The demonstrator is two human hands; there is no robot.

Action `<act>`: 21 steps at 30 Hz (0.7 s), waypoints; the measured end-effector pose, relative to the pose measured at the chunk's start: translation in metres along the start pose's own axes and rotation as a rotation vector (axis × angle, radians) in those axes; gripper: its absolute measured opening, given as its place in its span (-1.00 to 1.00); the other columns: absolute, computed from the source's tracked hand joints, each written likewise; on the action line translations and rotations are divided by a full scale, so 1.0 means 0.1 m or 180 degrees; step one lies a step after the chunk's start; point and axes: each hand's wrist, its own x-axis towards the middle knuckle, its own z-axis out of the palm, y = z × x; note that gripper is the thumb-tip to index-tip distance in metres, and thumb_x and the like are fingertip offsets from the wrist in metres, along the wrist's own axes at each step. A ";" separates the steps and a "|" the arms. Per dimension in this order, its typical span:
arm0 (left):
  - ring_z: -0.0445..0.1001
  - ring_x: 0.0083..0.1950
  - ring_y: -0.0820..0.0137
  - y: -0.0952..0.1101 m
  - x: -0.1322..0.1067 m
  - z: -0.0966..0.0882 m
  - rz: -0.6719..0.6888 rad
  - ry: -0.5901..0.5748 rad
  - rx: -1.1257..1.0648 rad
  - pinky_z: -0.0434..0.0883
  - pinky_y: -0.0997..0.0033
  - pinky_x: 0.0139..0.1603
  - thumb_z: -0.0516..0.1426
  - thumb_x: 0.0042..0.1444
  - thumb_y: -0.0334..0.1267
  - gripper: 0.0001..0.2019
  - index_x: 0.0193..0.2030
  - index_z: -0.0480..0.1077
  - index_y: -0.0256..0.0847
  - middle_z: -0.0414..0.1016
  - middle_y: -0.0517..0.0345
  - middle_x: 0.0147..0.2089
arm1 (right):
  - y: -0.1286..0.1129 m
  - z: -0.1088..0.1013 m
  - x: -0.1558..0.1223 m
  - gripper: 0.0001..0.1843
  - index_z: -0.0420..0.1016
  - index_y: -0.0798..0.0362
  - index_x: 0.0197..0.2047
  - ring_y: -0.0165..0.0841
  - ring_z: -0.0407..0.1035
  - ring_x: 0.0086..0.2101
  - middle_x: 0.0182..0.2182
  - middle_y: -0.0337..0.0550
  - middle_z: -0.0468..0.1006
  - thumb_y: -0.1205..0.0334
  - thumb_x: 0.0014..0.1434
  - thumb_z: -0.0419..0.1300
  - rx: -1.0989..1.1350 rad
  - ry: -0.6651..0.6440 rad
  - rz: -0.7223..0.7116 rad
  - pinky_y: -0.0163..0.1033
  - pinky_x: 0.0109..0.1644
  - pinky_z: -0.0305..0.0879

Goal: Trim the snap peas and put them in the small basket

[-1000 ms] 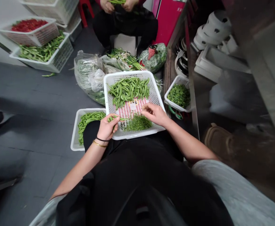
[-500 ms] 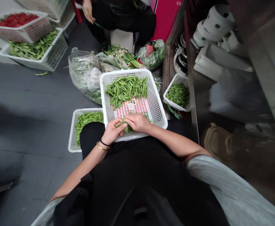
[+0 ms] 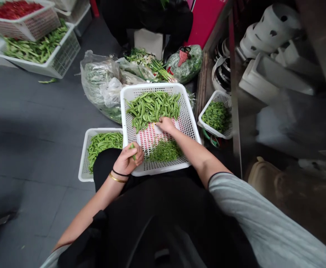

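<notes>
A white perforated lap basket is seen at the centre of the frame, resting on the person's black-clad legs; a pile of pods, flat and green, fills its far half; a heap of fine green trimmings lies in its near half; a red-and-white pattern shows through the bare floor of the basket between the two.

A lower floor basket, left of centre and partly under the lap basket, holds more green pods. A small basket, right of centre, holds chopped green scraps. At the upper left, a tray of red chillies is stacked over a tray of long green beans. Plastic bags of greens are noted above the lap basket; a seated person in black is partly seen at the top edge.

The left hand is placed at the near left corner of the lap basket; its fingers and thumb are curled tight on a single pod. The pod's long axis runs nearly up and down in the frame, slightly tilted; its free end points toward the top of the frame, and its lower part is hidden in the grip.

The right hand is laid on the near edge of the pile, fingers bent down among the pods; whether anything is pinched cannot be told.
</notes>
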 end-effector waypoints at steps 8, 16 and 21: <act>0.17 -0.71 0.59 -0.06 0.04 0.00 -0.0473 0.0634 0.0748 0.09 0.62 -0.74 0.27 -0.05 -0.21 -0.79 -0.41 0.44 -0.34 0.23 0.28 -0.70 | 0.19 -0.01 -0.35 -0.81 0.33 0.13 -0.55 -0.52 0.25 -0.70 -0.72 -0.28 0.37 0.35 0.07 0.07 0.0802 -0.0556 0.0028 -0.42 -0.58 0.18; 0.07 -0.71 0.65 -0.30 0.14 0.08 -0.1014 0.0964 0.0708 0.00 0.64 -0.78 0.30 -0.13 -0.16 -0.70 -0.39 0.44 -0.41 0.46 -0.01 -0.55 | -0.13 -0.33 -1.33 -0.90 0.36 0.11 -0.40 -0.50 0.35 -0.55 -0.56 -0.27 0.45 0.25 0.07 0.13 0.1227 -0.0861 -0.1499 -0.41 -0.47 0.25; 0.09 -0.70 0.65 -0.35 0.03 0.13 -0.0715 0.0566 0.0328 0.05 0.68 -0.74 0.34 -0.18 -0.24 -0.74 -0.50 0.36 -0.35 0.18 0.31 -0.70 | -0.27 -0.25 -1.85 -0.87 0.35 0.10 -0.38 -0.42 0.33 -0.36 -0.41 -0.15 0.45 0.29 0.18 0.04 -0.0039 -0.0001 -0.3190 -0.31 -0.24 0.27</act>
